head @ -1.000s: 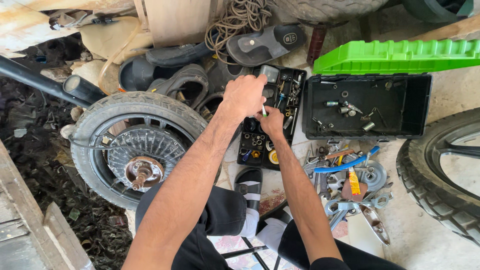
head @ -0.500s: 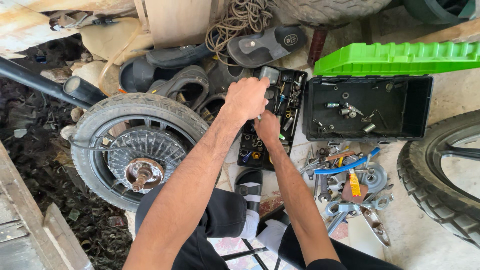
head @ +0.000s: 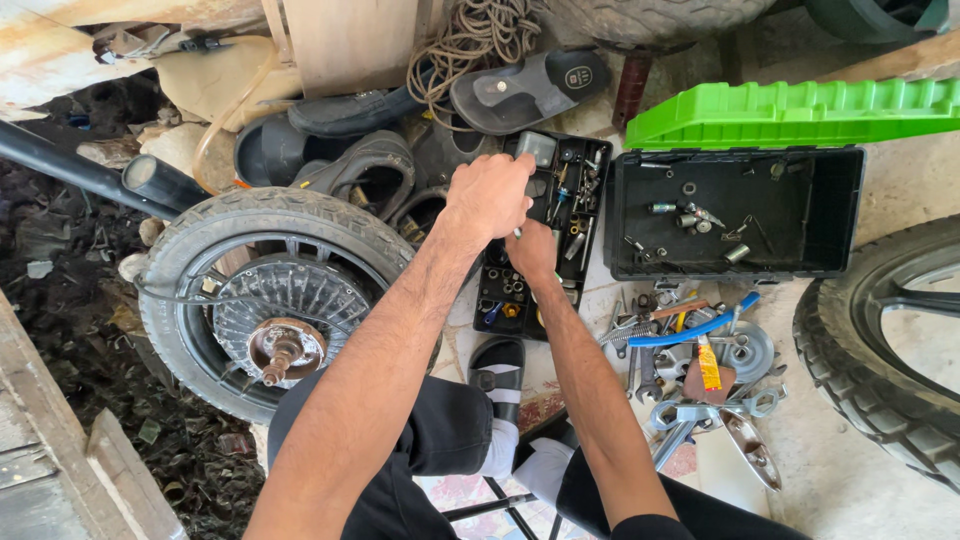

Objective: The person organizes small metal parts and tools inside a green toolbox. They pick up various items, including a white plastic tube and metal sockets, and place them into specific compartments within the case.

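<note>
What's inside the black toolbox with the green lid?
The black toolbox holds only a few scattered small metal parts; its green lid stands open. Nothing covers its floor.

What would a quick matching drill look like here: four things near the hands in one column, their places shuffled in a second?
Things:
1. wheel
2. toolbox
3. wrench pile
4. sandal

Places:
A. top, beside the rope coil
B. left of the arms
C. right of the parts tray, lid open
D. on the floor below the toolbox

Pairs: 1-B, 2-C, 3-D, 4-A
</note>
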